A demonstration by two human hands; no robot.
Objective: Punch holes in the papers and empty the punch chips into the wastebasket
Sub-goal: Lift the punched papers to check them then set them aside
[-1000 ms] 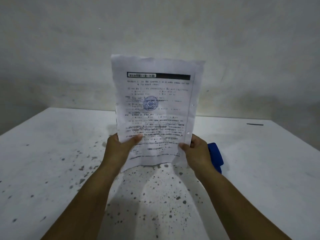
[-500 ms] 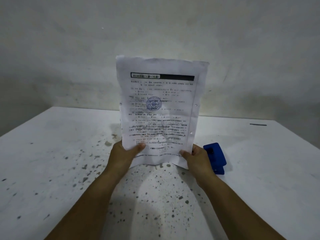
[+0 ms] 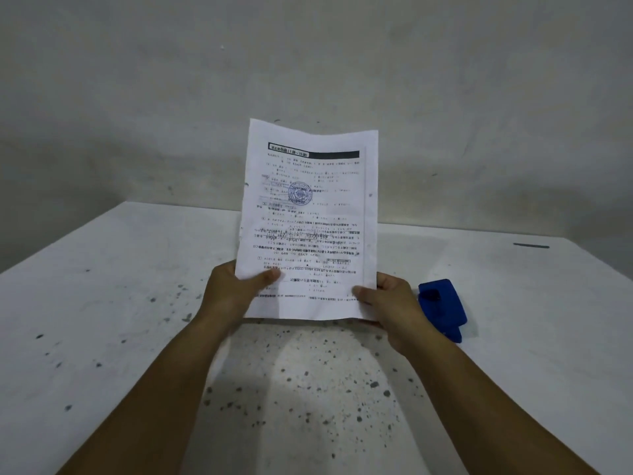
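Observation:
I hold a thin stack of printed white papers (image 3: pixel 308 221) upright above the table, its lower edge just off the surface. My left hand (image 3: pixel 233 296) pinches the bottom left corner, thumb on the front. My right hand (image 3: pixel 390 303) grips the bottom right corner the same way. Small punched holes show along both side margins. A blue hole punch (image 3: pixel 443 305) rests on the table just right of my right hand, untouched. No wastebasket is in view.
The white table (image 3: pixel 120 303) is speckled with dark spots, densest near the front middle. A short dark mark (image 3: pixel 531 246) lies at the far right by the table's back edge. A plain grey wall rises behind.
Both hands have tilted the papers back toward upright and shifted them slightly left and away; the sheets look smaller in view. The blue punch is now more exposed beside my right hand.

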